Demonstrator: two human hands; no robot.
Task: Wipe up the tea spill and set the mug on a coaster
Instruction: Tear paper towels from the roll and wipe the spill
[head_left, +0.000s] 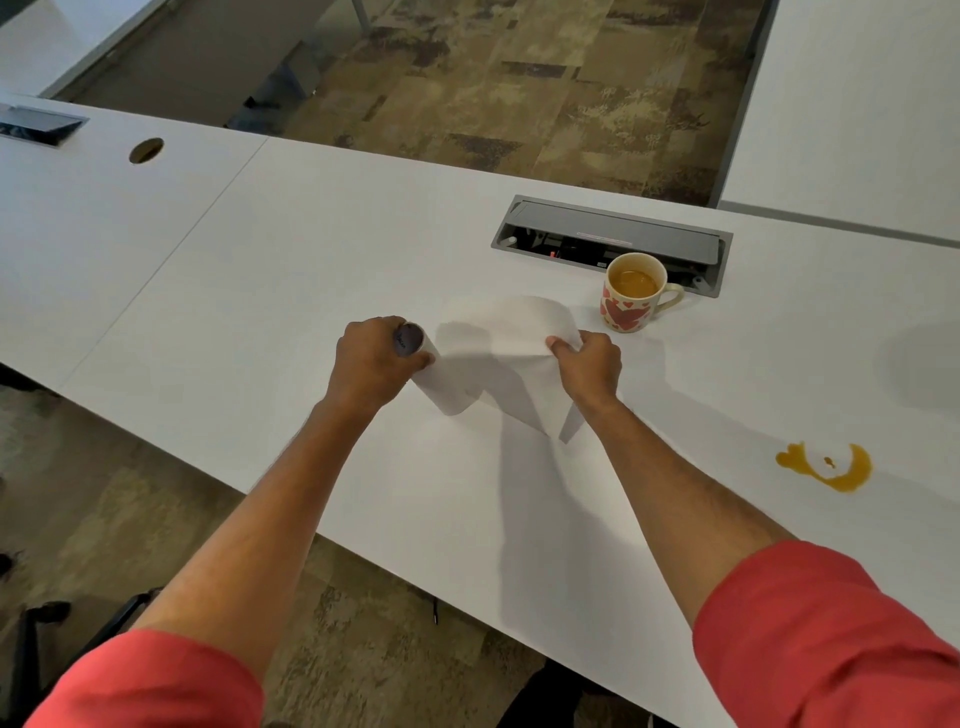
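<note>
White paper towel being pulled off the roll; spill untouched, mug not yet on a coaster.

Amber tea spill (831, 467) lies as a curved puddle on the white table (260, 270), near its front edge and well to the right of both hands, and no paper has reached it, so I judge the task barely begun: tearing, wiping and moving the mug all remain. The left hand (371, 364) is clenched around the upper end of the paper towel roll (441, 382), whose long axis tilts from the dark core near the fingers down toward the person. The right hand (589, 364) pinches the loose sheet (514, 322), which stretches between the two hands. The heart-patterned mug (631, 299), holding tea, stands upright just beyond the right hand, its handle pointing right, beside the grey cable box (613, 228). No coaster is visible.
</note>
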